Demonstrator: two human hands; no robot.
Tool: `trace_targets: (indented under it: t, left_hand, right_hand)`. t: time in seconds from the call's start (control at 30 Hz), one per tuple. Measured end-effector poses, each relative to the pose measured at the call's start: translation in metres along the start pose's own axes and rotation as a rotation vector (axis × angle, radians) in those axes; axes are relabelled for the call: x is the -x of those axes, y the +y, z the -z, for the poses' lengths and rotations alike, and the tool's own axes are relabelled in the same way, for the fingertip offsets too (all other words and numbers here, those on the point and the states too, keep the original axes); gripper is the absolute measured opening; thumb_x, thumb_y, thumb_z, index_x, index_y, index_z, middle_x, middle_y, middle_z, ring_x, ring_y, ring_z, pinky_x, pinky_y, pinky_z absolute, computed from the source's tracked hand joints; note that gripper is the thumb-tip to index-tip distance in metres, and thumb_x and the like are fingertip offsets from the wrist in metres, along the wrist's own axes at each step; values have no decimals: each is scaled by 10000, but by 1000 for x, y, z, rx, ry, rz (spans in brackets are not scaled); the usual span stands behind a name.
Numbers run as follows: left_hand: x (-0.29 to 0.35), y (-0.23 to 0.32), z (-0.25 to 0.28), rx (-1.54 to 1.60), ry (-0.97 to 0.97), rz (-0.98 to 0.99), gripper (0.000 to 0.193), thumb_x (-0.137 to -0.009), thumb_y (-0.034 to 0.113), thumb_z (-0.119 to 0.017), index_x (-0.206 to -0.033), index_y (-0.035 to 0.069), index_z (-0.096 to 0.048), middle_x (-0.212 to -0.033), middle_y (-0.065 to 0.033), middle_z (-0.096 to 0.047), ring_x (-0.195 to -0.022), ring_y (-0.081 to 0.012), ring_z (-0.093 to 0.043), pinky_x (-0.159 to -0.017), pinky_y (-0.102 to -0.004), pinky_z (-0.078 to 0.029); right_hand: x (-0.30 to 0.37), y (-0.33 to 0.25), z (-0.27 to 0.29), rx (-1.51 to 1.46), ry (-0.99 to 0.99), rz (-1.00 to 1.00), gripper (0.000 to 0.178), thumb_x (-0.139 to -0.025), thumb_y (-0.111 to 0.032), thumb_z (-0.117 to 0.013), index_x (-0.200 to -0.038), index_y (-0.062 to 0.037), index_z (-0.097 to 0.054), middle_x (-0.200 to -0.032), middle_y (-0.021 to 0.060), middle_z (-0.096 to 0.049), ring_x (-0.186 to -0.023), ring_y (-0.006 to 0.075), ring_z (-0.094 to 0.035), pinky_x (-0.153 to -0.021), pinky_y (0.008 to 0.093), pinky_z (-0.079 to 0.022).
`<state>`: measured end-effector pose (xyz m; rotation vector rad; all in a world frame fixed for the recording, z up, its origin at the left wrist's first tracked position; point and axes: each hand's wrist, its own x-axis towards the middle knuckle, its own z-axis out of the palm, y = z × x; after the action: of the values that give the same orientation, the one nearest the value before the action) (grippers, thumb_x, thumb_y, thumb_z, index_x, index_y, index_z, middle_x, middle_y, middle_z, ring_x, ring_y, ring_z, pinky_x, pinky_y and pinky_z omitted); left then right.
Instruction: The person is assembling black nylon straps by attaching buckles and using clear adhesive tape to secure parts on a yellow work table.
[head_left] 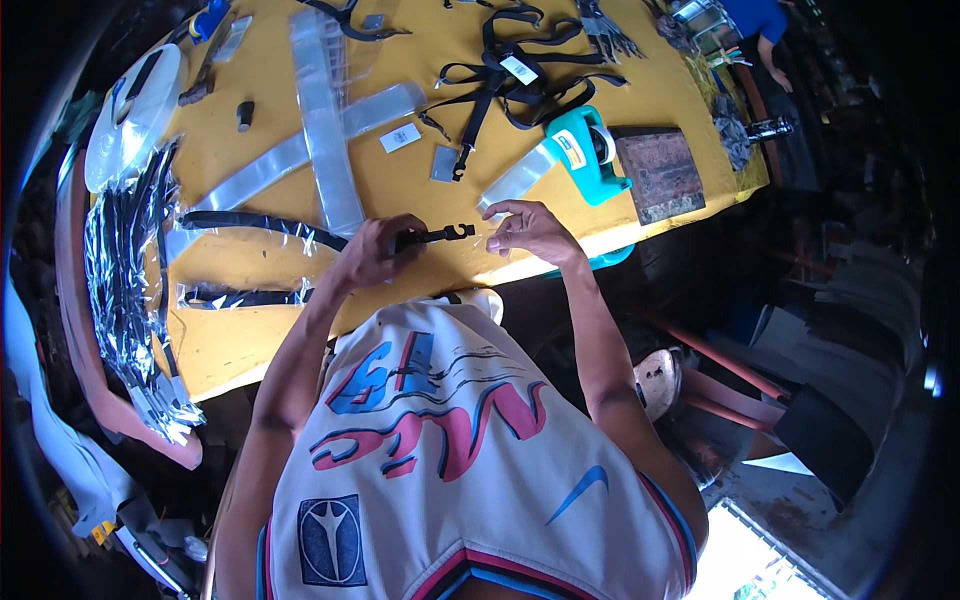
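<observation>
My left hand (378, 252) is closed round a black strap near the table's front edge. The strap's black plastic hook (450, 233) sticks out from my fingers to the right. Just right of the hook, my right hand (535, 233) hovers with fingers curved and thumb apart, and I see nothing in it. A black band in clear wrap (265, 222) runs up to my left hand from the left. Behind my right hand stands a teal tape dispenser (590, 160) with a wide strip of clear tape (520, 180) reaching out from it.
Several black straps (520, 70) lie tangled at the back. Clear plastic sleeves (320, 120) cross on the yellow table (250, 345). Wrapped bands (130, 260) are piled at the left edge, below a white spool (135, 115). A dark board (660, 175) lies at right. Another person (760, 25) is at far right.
</observation>
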<state>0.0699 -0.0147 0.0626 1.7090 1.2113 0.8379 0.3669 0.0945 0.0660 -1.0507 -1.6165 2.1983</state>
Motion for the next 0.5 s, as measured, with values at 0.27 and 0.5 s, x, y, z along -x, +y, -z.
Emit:
trace_targets:
  t: [0.27,0.5]
  left_hand:
    - [3,-4,-3,7,33,-26,187,-882,115,-682,-1031,14,-630,-818,-119,-665,-706,-242,-640,-686,-358,-500]
    - [2,3,-2,4,28,17,191,-870,131,-686,-1019,23,-636,-836,-123,-697,-741,-262,-682,-714,-365,-530]
  right_hand:
    - [-3,-2,-2,-18,-17,12,481,-820,-47,-794,-1237,35,-568,-851,112,-729,-724,140,-677,-691,262,-534]
    - [-4,3,-3,6,-18,-31,472,-819,-51,-797,-1227,32,-575,-840,101,-723,-736,130,-677,-698,257,-533]
